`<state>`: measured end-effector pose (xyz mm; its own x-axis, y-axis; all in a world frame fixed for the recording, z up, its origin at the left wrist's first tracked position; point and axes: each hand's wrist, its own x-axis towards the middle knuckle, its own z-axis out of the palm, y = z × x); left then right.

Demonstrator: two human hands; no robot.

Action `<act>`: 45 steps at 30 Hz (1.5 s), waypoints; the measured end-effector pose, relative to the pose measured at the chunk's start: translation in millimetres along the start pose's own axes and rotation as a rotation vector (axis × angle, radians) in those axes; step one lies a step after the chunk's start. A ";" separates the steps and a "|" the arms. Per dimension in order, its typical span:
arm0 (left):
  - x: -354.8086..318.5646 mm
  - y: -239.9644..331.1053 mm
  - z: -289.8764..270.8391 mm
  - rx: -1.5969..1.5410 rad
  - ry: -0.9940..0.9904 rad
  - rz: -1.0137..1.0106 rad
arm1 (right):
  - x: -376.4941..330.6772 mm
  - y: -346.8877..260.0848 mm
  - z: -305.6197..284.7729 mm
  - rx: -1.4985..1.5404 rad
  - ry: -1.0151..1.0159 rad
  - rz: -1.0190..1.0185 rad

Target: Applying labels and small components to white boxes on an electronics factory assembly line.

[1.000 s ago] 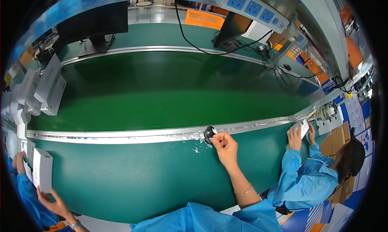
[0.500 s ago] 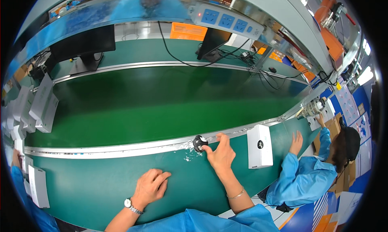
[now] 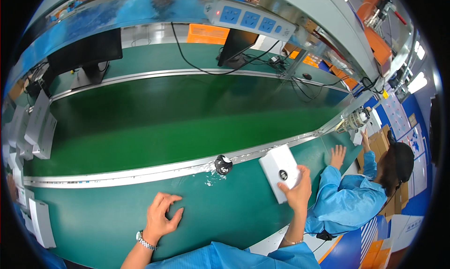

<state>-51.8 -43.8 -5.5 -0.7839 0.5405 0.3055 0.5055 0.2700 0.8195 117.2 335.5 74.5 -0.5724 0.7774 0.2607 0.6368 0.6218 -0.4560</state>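
Note:
My right hand (image 3: 298,190) grips a white box (image 3: 277,164) by its right side, thumb on the top face near a round black sticker (image 3: 283,175). The box is tilted on the right part of the green bench (image 3: 108,217). Resting over the bench left of it, my left hand (image 3: 161,216) is empty, its thumb and fingers apart in a loose curve. A round black object (image 3: 223,165) with a white patch, perhaps a roll of stickers, sits on the metal rail between the hands, beside white scraps (image 3: 212,179).
A green conveyor belt (image 3: 187,123) runs beyond the rail. White boxes (image 3: 41,130) are stacked at the left, with another box (image 3: 42,222) nearer. A co-worker in blue (image 3: 349,189) sits at the right. Monitors (image 3: 86,53) and a power strip (image 3: 251,19) are at the back.
My right hand has left the round black object and moved right to take hold of the white box, which is now turned and tilted. My left hand's fingers have spread slightly.

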 end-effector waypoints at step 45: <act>-5.0 -3.3 -24.9 -0.069 -0.174 -0.048 | -109.9 -134.0 33.9 0.390 -0.586 -0.842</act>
<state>-58.6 -67.2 2.4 -0.7293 0.6597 0.1817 0.4385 0.2468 0.8642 77.3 163.4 78.1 -0.9696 -0.1125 0.2172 -0.2217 0.7791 -0.5864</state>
